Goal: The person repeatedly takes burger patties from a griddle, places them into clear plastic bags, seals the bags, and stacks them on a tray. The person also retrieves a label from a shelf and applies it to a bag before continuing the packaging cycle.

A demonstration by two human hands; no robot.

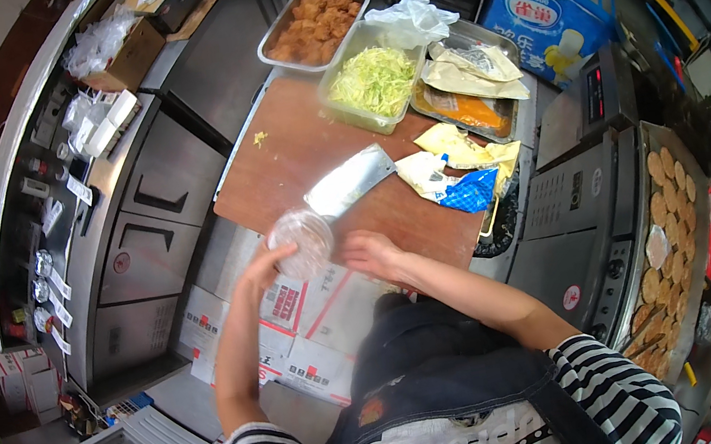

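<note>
My left hand point(270, 262) grips the side of a round clear plastic container point(301, 244), whose contents are blurred. Just to the right of it my right hand point(366, 253) is held with its fingers loosely apart, holding nothing. Beyond both hands a cleaver's broad blade point(350, 182) lies on the brown cutting board point(286, 142); its handle is hidden, apparently behind the container. Shredded lettuce point(373, 81) fills a clear plastic tub at the board's far edge. Torn yellow and white packaging point(456, 148) and a blue checked wrapper point(472, 192) lie on the board's right side.
A metal tray of fried food point(314, 25) stands at the back. Beside the tub, bags lie on a steel tray point(508, 120). Round flat patties point(665, 240) cover a griddle at right. Printed cardboard boxes point(305, 343) lie below the board. Steel cabinets point(146, 257) line the left.
</note>
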